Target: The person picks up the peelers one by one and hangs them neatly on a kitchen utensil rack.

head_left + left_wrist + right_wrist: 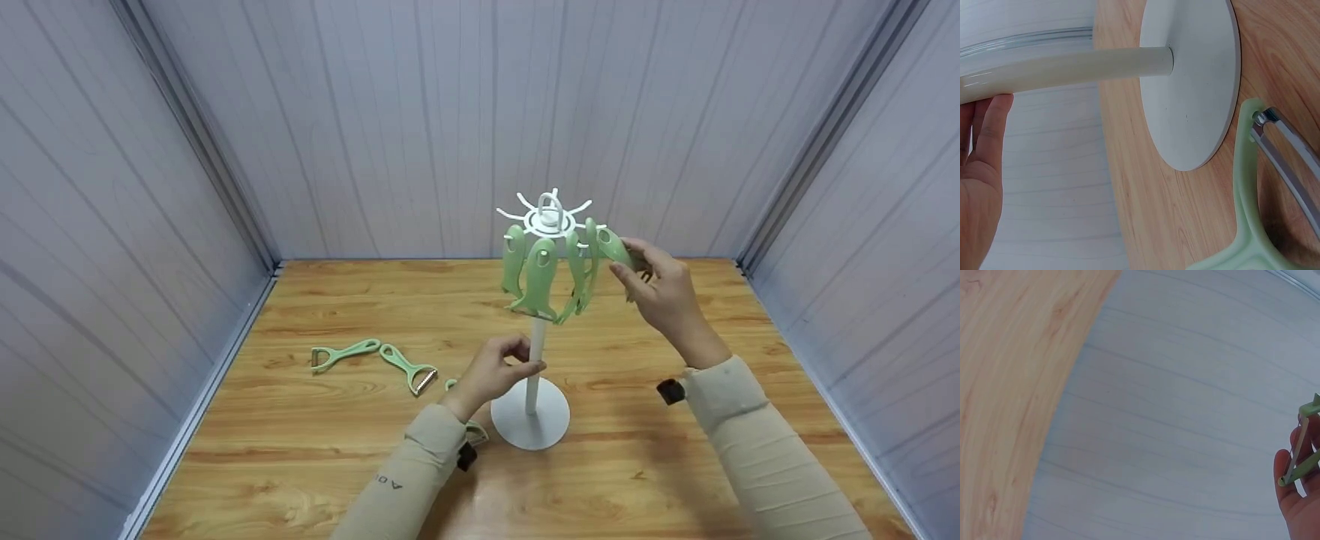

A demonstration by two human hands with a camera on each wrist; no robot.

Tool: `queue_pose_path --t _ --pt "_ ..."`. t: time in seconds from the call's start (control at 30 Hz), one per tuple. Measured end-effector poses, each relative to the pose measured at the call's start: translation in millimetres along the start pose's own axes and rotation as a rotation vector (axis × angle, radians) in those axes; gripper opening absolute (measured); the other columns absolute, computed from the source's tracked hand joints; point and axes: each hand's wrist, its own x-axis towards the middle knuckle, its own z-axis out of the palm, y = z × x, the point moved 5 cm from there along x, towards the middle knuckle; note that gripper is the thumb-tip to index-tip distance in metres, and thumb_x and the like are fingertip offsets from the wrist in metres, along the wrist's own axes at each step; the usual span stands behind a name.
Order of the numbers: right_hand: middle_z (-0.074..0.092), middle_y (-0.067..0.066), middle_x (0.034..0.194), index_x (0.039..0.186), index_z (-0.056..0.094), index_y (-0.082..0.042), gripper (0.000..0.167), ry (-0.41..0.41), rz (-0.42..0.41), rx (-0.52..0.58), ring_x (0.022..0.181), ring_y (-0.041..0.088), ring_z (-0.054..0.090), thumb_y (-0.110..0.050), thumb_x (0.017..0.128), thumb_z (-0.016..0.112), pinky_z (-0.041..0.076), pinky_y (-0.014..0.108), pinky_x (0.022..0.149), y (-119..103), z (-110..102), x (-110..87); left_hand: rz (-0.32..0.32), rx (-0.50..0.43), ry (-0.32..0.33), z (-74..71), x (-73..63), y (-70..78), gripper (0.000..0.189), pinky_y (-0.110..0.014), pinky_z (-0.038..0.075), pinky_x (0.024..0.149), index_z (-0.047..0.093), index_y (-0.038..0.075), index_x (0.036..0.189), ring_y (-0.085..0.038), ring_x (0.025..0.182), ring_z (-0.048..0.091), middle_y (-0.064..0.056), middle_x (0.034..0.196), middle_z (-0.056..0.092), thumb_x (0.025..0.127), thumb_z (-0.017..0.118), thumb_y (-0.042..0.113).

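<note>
A white stand with a round base [551, 424], an upright pole [533, 397] and a ring of hooks [550, 219] stands on the table. My left hand [491, 371] grips the pole between thumb and fingers, a little below its middle. Several light green peelers [540, 277] hang by their handle holes on the front and right hooks. At the right side of the ring, my right hand [667, 292] pinches another green peeler [613, 246] by its blade end. That peeler's holed handle end points at a hook; its blade end [1297, 469] shows between the fingers in the right wrist view.
Two green peelers [349, 351] [405, 367] lie on the wooden table [337, 465] left of the stand. One more peeler [1244, 185] lies beside the base, partly hidden under the left forearm in the head view. Panelled walls [375, 112] enclose the back and sides.
</note>
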Motion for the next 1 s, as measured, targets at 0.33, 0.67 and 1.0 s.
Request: queue_pose_path --t 0.33,0.67,1.0 --pt "0.078 0.020 0.099 0.135 0.070 0.006 0.035 0.033 -0.043 0.009 0.083 -0.007 0.062 0.001 0.101 0.074 0.048 0.010 0.069 -14 -10 11.9 -0.011 -0.008 0.004 -0.4 0.1 -2.5 0.013 -0.046 0.057 0.092 0.074 0.007 0.099 -0.011 0.094 0.068 -0.003 0.096 0.075 0.099 0.082 0.018" --pt "0.079 0.022 0.106 0.133 0.070 0.006 0.033 0.066 -0.060 0.033 0.085 -0.008 0.063 0.002 0.101 0.074 0.049 0.009 0.071 -23 -17 23.3 -0.034 -0.014 0.001 0.3 -0.3 -2.6 0.012 -0.042 0.059 0.092 0.074 0.008 0.101 -0.011 0.095 0.068 -0.001 0.097 0.075 0.100 0.081 0.019" --pt "0.078 0.022 0.107 0.135 0.069 0.006 0.032 0.058 -0.118 0.035 0.087 -0.005 0.061 0.004 0.102 0.069 0.048 0.011 0.078 -35 -17 32.9 -0.036 -0.003 -0.002 0.0 0.0 -2.1 0.012 -0.038 0.058 0.091 0.074 0.009 0.101 -0.011 0.096 0.067 0.000 0.098 0.073 0.100 0.081 0.019"
